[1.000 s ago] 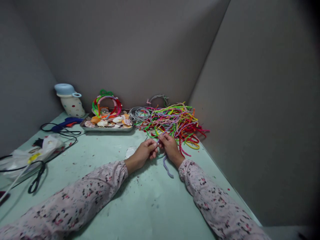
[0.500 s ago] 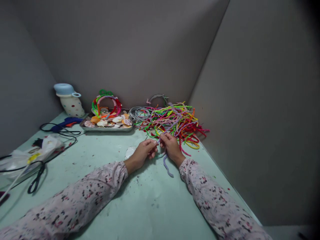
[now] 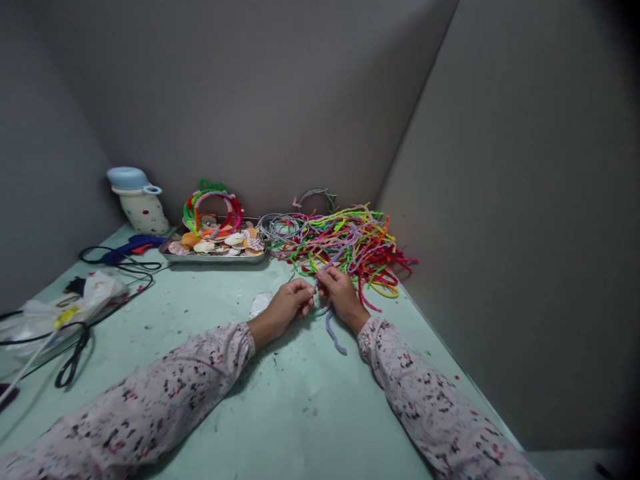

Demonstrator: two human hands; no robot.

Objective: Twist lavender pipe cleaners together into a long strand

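Close together over the table, my left hand and my right hand both pinch a lilac pipe cleaner. Its loose end hangs in a curve below my right hand. Another part rises past my right fingertips toward the pile. A thin pale green strand shows between the hands; the fingers partly hide how it joins the lilac one. Just beyond lies a tangled heap of coloured pipe cleaners. A crumpled silvery piece lies by my left wrist.
A metal tray of seashells carries colourful wrapped rings. Grey wire coils lie beside it. To the left are a bottle, a blue tool, black cables and a plastic bag. Grey walls stand behind and right.
My right hand has shifted slightly left, its fingertips closer to my left hand. Both hands keep their pinch on the lilac pipe cleaner.
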